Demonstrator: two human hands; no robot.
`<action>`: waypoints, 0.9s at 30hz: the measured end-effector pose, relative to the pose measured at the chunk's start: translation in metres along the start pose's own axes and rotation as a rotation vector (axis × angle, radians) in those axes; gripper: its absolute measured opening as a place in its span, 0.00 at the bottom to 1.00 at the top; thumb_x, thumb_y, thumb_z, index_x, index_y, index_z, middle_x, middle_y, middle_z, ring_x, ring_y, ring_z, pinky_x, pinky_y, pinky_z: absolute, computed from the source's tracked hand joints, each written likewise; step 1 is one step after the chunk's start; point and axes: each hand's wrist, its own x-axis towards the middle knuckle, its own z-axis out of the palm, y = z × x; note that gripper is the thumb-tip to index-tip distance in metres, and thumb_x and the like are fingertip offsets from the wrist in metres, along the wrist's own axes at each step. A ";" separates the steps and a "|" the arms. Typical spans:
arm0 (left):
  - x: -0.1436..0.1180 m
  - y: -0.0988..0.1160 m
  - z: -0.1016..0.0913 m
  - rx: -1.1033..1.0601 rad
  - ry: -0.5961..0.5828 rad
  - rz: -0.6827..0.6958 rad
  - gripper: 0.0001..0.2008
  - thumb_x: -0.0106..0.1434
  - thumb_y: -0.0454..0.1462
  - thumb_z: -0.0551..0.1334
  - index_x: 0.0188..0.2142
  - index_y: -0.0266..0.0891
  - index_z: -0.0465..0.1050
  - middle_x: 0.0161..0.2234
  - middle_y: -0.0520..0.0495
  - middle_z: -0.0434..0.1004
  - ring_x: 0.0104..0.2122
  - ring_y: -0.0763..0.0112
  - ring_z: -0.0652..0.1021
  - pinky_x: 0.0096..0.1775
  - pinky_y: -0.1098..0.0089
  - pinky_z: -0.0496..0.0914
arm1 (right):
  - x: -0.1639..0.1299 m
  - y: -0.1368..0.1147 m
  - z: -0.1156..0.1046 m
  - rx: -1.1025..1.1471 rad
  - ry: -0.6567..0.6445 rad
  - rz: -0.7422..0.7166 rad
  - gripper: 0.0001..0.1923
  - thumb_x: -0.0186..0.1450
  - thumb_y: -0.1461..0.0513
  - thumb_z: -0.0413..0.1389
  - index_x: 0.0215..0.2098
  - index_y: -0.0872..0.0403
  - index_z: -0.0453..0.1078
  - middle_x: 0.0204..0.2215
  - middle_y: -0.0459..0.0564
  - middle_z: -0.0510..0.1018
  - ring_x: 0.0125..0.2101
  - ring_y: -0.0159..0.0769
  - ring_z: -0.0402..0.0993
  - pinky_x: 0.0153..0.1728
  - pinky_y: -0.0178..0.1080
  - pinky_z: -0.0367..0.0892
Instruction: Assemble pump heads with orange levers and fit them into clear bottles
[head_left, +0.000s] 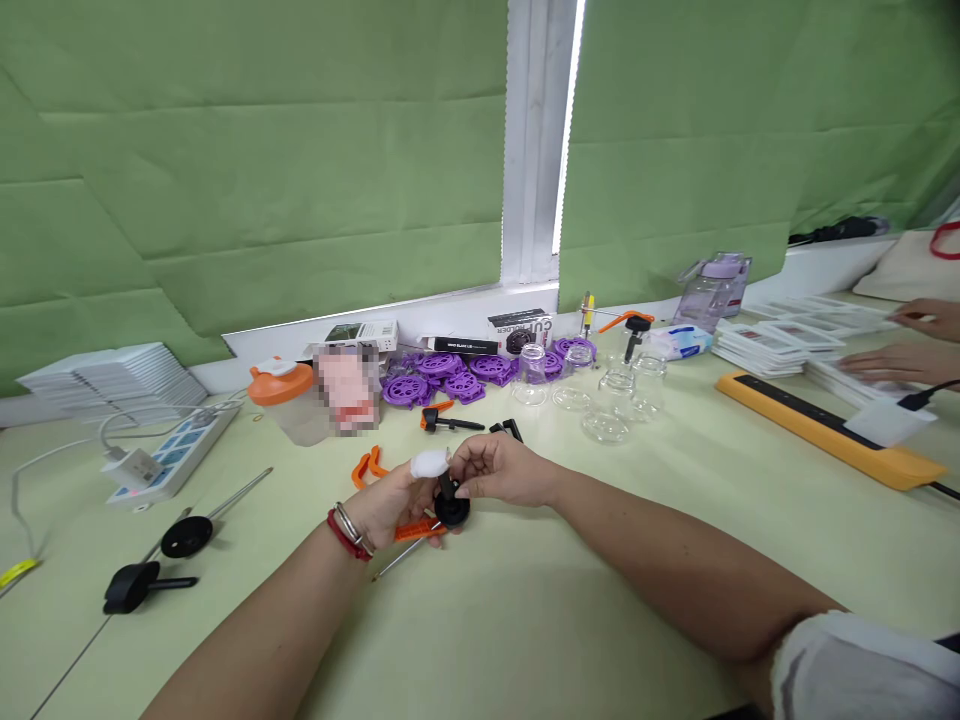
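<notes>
Head view: the black round part (452, 510) and orange strip (415, 531) are gripped in the left hand (388, 507) over the table (555, 610); the black stem (448, 487) is pinched by the right hand (510, 470).

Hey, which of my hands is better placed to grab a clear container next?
Probably your right hand: it's nearer the clear containers, while your left hand is holding the black round part.
</notes>
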 end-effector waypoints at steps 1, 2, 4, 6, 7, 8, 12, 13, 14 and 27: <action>-0.002 0.001 0.001 0.009 0.042 0.020 0.29 0.50 0.57 0.57 0.43 0.38 0.66 0.32 0.42 0.74 0.31 0.57 0.75 0.25 0.67 0.65 | -0.001 -0.004 0.000 0.000 0.026 -0.002 0.17 0.46 0.60 0.68 0.29 0.58 0.69 0.25 0.43 0.72 0.24 0.25 0.66 0.28 0.32 0.64; -0.003 0.003 0.003 0.033 0.103 0.062 0.28 0.50 0.57 0.57 0.43 0.39 0.65 0.32 0.43 0.73 0.32 0.58 0.74 0.26 0.67 0.65 | -0.001 -0.007 0.000 -0.006 0.055 0.005 0.16 0.47 0.59 0.67 0.28 0.58 0.68 0.24 0.43 0.72 0.22 0.24 0.65 0.25 0.31 0.62; -0.006 0.005 0.007 0.159 0.269 0.199 0.25 0.52 0.54 0.57 0.43 0.40 0.64 0.34 0.45 0.71 0.33 0.62 0.73 0.29 0.67 0.66 | -0.004 -0.014 -0.001 -0.017 0.091 0.040 0.16 0.52 0.54 0.64 0.27 0.58 0.68 0.21 0.43 0.72 0.17 0.22 0.61 0.20 0.30 0.57; -0.007 0.003 0.012 0.377 0.457 0.381 0.24 0.51 0.50 0.61 0.45 0.42 0.63 0.37 0.46 0.70 0.36 0.62 0.72 0.35 0.64 0.66 | -0.006 -0.019 0.001 0.002 0.051 0.083 0.19 0.57 0.50 0.59 0.25 0.59 0.69 0.18 0.43 0.71 0.15 0.22 0.58 0.17 0.30 0.54; -0.007 0.001 0.014 0.495 0.535 0.474 0.27 0.49 0.47 0.64 0.47 0.43 0.62 0.40 0.45 0.69 0.39 0.61 0.71 0.39 0.62 0.66 | -0.007 -0.020 0.002 0.026 0.015 0.106 0.20 0.58 0.49 0.58 0.25 0.59 0.69 0.17 0.43 0.70 0.14 0.22 0.58 0.16 0.31 0.53; -0.006 -0.001 0.016 0.599 0.594 0.561 0.31 0.47 0.45 0.66 0.49 0.43 0.60 0.44 0.43 0.67 0.42 0.58 0.70 0.43 0.60 0.65 | -0.008 -0.020 0.004 0.053 -0.017 0.131 0.20 0.58 0.48 0.57 0.25 0.59 0.69 0.16 0.43 0.69 0.14 0.23 0.58 0.16 0.31 0.52; 0.002 -0.013 0.017 0.867 0.695 0.800 0.46 0.40 0.44 0.71 0.57 0.41 0.52 0.59 0.35 0.53 0.57 0.47 0.59 0.55 0.51 0.56 | -0.009 -0.020 0.011 0.079 0.000 0.231 0.18 0.55 0.50 0.61 0.28 0.59 0.70 0.14 0.39 0.63 0.13 0.22 0.53 0.15 0.30 0.47; 0.004 -0.015 0.015 0.931 0.710 0.824 0.49 0.40 0.45 0.71 0.58 0.41 0.50 0.61 0.34 0.48 0.60 0.45 0.55 0.56 0.50 0.54 | -0.008 -0.019 0.011 0.059 0.025 0.231 0.18 0.54 0.51 0.62 0.29 0.59 0.70 0.14 0.39 0.64 0.14 0.22 0.53 0.16 0.30 0.48; 0.006 -0.016 0.012 0.994 0.733 0.845 0.50 0.41 0.45 0.71 0.59 0.41 0.48 0.63 0.34 0.44 0.61 0.44 0.51 0.57 0.49 0.52 | -0.007 -0.019 0.010 0.022 0.056 0.208 0.17 0.54 0.52 0.62 0.29 0.58 0.69 0.16 0.40 0.64 0.15 0.22 0.54 0.17 0.30 0.49; -0.011 0.002 -0.106 1.240 1.543 0.099 0.26 0.54 0.40 0.57 0.52 0.33 0.61 0.48 0.32 0.67 0.49 0.44 0.67 0.47 0.49 0.59 | 0.053 -0.008 -0.063 -1.611 0.265 0.193 0.13 0.67 0.62 0.46 0.42 0.60 0.70 0.40 0.60 0.75 0.40 0.43 0.72 0.36 0.37 0.62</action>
